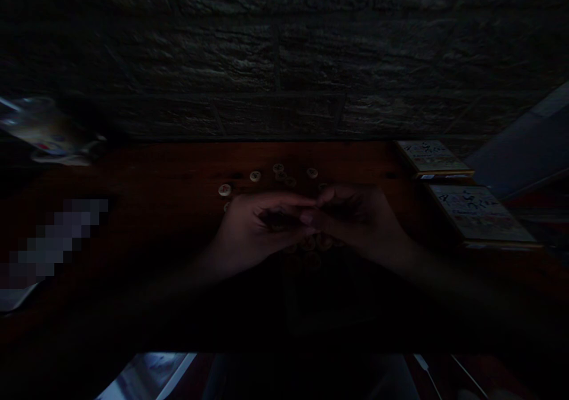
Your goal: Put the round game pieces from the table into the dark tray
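Note:
My left hand (255, 225) and my right hand (364, 219) meet over the middle of the wooden table, thumbs and fingertips pressed together. Whatever lies between the fingertips is too dark to make out. Beyond the hands lie several round Chinese chess pieces, among them a piece with a red mark (224, 191) near my left hand and a pale piece (312, 173) further back. Just below the fingers, more chess pieces (309, 243) show dimly. Nearer to me is a faint rectangular outline (293, 314), perhaps a box or tray; deep shadow hides its details.
Two flat printed boxes, a rear box (433, 155) and a front box (482, 213), lie at the right. A dark stone-block wall (275, 62) rises behind the table (178, 163). At the left are a transparent container (53, 130) and a blurred-out flat object (53, 246).

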Demonstrator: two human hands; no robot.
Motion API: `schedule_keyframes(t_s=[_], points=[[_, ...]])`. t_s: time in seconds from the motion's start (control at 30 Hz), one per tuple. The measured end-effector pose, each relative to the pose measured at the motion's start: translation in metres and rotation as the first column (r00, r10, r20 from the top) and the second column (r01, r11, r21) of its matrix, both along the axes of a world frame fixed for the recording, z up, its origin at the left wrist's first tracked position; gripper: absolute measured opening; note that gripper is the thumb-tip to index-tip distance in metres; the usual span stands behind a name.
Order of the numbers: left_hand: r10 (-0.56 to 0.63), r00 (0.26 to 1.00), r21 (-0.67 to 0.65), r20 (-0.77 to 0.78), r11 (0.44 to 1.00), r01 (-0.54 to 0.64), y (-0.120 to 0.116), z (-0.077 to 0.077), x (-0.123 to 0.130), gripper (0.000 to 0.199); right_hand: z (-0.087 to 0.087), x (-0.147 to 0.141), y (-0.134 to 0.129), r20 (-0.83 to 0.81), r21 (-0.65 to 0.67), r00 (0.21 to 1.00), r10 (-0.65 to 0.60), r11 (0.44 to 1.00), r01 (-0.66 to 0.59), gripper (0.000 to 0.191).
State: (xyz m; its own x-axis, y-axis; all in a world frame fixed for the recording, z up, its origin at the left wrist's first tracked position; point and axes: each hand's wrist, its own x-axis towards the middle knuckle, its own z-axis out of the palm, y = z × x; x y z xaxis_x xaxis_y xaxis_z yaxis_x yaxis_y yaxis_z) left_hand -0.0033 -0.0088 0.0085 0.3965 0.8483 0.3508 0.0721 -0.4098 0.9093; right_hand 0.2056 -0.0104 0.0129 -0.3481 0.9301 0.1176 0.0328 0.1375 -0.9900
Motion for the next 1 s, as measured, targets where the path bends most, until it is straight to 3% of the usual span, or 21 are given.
schedule_keyframes(t_s=[0.23,0.53,0.87,1.0], points=[[0.006,1.000,-0.019,0.030,1.000,-0.005,0.0005,0.0006,0.0005,0.028,0.0049,-0.0010,-0.0022,-0.033,0.007,0.999,0.013,1.000,-0.012,0.030],[0.049,0.987,-0.193,0.150,0.981,-0.020,0.0015,0.0065,0.0016,0.016,0.0080,-0.0005,-0.0032,-0.078,-0.068,0.997,0.008,0.998,-0.013,0.032],[0.065,0.997,-0.032,0.033,0.997,-0.064,-0.0003,0.0064,-0.0005,0.020,0.0059,-0.0016,-0.0016,-0.087,-0.084,0.996,-0.019,0.996,0.012,0.032],[0.033,0.998,-0.048,0.053,0.998,-0.030,-0.0007,0.0039,-0.0017,0.023,0.0068,-0.0022,-0.0020,-0.071,-0.054,0.997,-0.016,0.998,0.012,0.029]])
